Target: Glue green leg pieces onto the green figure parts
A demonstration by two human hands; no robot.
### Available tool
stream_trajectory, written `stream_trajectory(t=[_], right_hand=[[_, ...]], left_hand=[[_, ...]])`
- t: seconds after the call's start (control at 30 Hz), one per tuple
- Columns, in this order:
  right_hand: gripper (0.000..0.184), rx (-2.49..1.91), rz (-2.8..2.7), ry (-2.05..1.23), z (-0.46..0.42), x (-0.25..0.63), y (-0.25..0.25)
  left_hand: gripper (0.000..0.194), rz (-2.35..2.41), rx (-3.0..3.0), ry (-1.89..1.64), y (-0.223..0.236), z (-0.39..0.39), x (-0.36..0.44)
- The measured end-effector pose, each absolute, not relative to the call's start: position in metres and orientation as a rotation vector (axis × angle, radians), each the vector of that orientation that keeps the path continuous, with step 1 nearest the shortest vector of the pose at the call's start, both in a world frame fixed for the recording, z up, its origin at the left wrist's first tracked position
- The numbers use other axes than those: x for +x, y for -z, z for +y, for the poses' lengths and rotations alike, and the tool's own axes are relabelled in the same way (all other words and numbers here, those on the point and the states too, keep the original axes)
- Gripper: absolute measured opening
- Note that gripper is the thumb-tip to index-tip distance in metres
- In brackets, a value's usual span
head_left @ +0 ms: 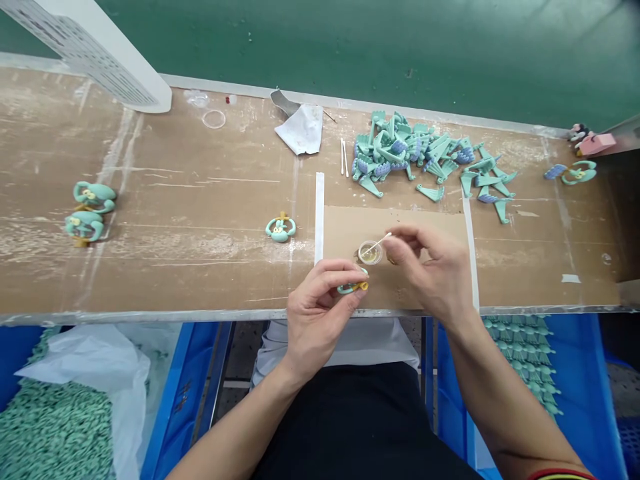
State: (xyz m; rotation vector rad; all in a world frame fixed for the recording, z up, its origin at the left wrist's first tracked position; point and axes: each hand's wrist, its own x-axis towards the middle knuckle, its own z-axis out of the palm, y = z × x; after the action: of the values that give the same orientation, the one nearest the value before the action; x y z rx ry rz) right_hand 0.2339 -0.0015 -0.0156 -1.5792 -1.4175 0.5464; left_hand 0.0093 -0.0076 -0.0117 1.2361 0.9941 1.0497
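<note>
My left hand [323,310] pinches a small teal and yellow toy figure [353,288] near the front edge of the bench; its fingers partly cover the figure. In my right hand [433,270] is a cotton swab [379,243], held between thumb and fingers. The swab's lower end dips into a small round clear dish [370,253] with yellowish liquid. A similar teal figure [281,229] lies to the left on the bench. Beyond the dish lies a pile of teal and purple toy parts [395,150], with two more cotton swabs [344,158] beside it.
Two teal figures [90,213] lie far left; another figure [580,173] lies far right. A grey cloth scrap [303,130] and a clear ring [214,119] lie toward the back. Below the bench, blue bins [170,400] hold teal parts. A white panel [125,73] stands at back left.
</note>
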Motion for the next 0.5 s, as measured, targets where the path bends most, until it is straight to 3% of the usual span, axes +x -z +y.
stream_trajectory(t=[0.2, 0.33, 0.5], right_hand=[[0.020, -1.814, -1.417, -0.090, 0.018, 0.323, 0.039], [0.030, -1.864, -1.658, -0.149, 0.051, 0.343, 0.057], [0.016, -1.923, -1.881, -0.264, 0.085, 0.342, 0.055]], left_hand=[[0.016, 0.967, 1.244, -1.073, 0.016, -0.008, 0.009], [0.017, 0.969, 1.262, -1.075, 0.018, -0.009, 0.008], [0.011, 1.019, 1.217, -1.067, 0.016, -0.008, 0.007]])
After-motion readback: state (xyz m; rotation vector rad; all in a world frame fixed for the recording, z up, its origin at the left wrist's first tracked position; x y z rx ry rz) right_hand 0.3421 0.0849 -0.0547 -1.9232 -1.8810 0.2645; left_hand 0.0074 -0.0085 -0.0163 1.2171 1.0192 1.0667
